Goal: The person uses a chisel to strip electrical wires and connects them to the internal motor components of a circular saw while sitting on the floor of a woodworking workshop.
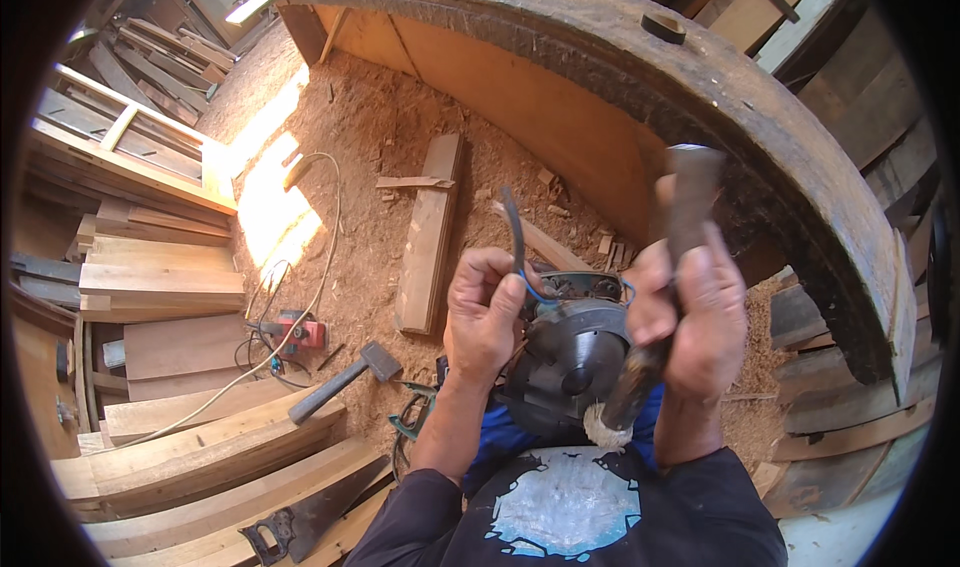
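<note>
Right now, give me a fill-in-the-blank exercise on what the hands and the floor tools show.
1. The right hand grips a wood-handled tool over the round, dark ____ of the power saw.
2. The left hand pinches the saw's ____ cord.
3. On the sawdust, left of the left forearm, lies a ____.
4. At the lower left, a ____ rests on planks.

Missing words: blade; dark; hammer; handsaw

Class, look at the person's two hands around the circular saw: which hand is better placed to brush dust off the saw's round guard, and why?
Right. The right hand already grips the brush, bristles down beside the circular saw. The left hand is occupied, gripping the saw's side by its dark cord.
</note>
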Available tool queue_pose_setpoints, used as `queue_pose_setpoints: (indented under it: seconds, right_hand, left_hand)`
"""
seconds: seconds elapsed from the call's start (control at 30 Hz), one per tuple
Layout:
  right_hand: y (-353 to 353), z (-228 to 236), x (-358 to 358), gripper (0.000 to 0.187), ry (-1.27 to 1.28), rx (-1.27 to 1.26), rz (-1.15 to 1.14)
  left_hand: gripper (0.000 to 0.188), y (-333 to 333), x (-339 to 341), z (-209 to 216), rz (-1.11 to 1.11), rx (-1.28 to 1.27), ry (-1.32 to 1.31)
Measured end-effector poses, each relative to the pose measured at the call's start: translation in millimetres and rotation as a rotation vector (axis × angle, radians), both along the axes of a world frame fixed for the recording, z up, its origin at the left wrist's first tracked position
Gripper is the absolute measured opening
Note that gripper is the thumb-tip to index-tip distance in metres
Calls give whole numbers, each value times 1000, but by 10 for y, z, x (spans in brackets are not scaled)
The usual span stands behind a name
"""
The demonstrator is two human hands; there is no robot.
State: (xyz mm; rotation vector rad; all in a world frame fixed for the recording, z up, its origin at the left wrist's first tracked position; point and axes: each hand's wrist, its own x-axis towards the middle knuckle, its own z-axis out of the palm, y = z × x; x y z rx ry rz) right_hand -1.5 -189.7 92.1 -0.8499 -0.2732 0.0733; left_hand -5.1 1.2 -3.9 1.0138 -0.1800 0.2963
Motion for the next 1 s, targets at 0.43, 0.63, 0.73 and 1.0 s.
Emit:
queue_pose_setpoints:
  seconds: [0.43, 0.63, 0.73, 1.0]
  right_hand:
    - [464, -355, 210, 30, -127, -837, 34]
    - [397, -323, 251, 15, -79, -706, 239]
    - [321, -398, 298, 14, -66, -637, 291]
    - [217, -455, 302, 15, 24, -622, 309]
  left_hand:
    - [9, -36, -30, 231, 259, 320, 97]
    - [15, 44, -2, 65, 265, 429, 171]
    - [19, 22, 3, 50, 233, 388, 170]
    - [20, 16, -35, 65, 161, 348, 182]
